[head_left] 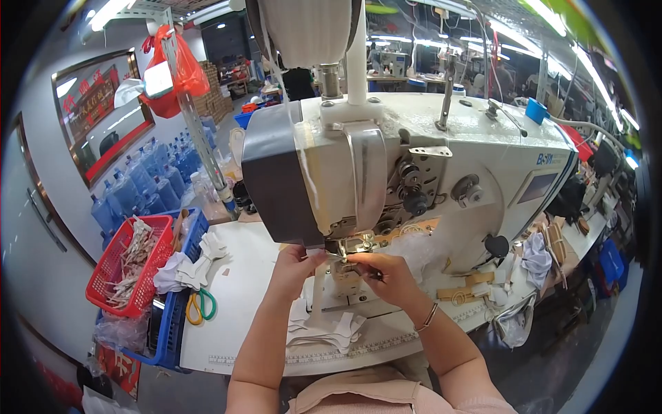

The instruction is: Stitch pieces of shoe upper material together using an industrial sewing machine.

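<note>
Under the needle: we keep both hands close to the presser foot point(353, 246) of the sewing machine point(414, 165), because the small white piece point(316, 254) must sit exactly there.
Left hand: our left hand point(295, 263) pinches the white piece at its left side, fingers closed narrow on it, so it lies flat and does not turn.
Right hand: our right hand point(386, 270) has the fingers curled together just beside the foot. It seems to press or guide the same piece from the right, but we cannot tell if it holds something more.
White piece: it is between the two hands, at the foot, mostly hidden by our fingers.
Finished or waiting pieces: a small pile of white cut shapes point(329, 330) lies on the table point(241, 303) just in front of us, near enough to reach without moving.
Left side of table: more white shapes point(196, 265), scissors with yellow and green handles point(200, 306), a red basket point(127, 265) and a blue basket point(172, 324) stand well apart from the needle, so the sewing place is not disturbed.
Wrist: a thin bracelet point(428, 317) is on our right wrist.
</note>
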### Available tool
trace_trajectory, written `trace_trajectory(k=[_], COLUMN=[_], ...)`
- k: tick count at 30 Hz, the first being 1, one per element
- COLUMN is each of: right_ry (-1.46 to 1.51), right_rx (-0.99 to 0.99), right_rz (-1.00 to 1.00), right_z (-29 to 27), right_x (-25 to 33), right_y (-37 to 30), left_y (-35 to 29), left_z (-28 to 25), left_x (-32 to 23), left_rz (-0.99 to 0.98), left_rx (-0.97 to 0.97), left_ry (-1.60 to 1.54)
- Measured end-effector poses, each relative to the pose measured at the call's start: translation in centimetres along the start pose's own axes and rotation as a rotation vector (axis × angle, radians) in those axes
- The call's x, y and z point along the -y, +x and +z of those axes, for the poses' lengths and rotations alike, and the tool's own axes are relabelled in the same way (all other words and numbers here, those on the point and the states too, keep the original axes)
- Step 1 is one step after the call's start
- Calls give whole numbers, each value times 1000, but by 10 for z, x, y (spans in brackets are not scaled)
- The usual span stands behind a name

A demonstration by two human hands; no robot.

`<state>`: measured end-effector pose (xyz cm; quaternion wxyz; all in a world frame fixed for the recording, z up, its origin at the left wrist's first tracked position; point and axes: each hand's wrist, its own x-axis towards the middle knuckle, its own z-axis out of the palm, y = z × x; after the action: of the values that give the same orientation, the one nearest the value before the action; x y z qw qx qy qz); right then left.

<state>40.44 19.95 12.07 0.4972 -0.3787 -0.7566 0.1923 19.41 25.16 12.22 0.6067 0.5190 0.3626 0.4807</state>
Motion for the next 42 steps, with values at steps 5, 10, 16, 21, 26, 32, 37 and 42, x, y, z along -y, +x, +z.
trace_trajectory(k=[5,10,16,21,26,32,37,42], right_ry=[-50,35,51,117,157,227,127,109], right_rx=[22,39,131,252,304,119,19,52], right_rz=[10,4,387,266,464,438,426,417], right_z=[-1,1,-26,-33,-31,-8,19,14], right_x=[0,11,15,-5,12,10,9,18], right_y=[-5,-17,-12,-4,3,-1,-12,-22], left_y=[5,-14,-47,-50,-40,-11,-22,-70], left_z=[2,0,38,53,49,29,40,39], left_x=[-5,6,25,38,36,21,21,51], left_rz=[-38,-91,-33,102,141,111,384,1065], left_rx=[3,8,-75,-191,-221,-154,-245,-158], left_ry=[8,-186,-320,-250,-218,-159,45,858])
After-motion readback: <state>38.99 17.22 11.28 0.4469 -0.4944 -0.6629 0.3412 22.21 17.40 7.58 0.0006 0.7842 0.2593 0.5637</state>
